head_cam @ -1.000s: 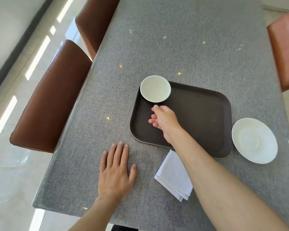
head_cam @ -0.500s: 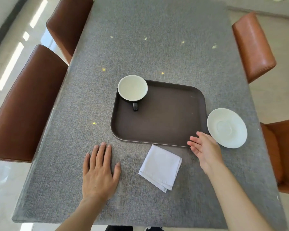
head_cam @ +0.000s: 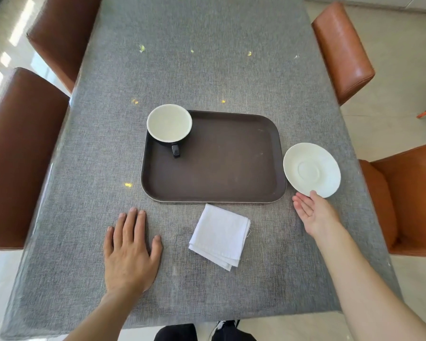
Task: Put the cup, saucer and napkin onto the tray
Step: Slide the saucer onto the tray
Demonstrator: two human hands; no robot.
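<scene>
So the black cup with the cream-white inside is already sitting in the far-left corner of the dark brown rectangular tray, handle pointing back at the person. Saucer step now: the right hand is open, palm up, thumb just touching the near rim of the round white saucer, which lies flat on the grey cloth surface just right of the tray. Next it probably needs fingers slid under the rim, then a lift leftwards. The left hand is spread flat. The folded white napkin waits just in front of the tray, whose long axis runs left-right.
</scene>
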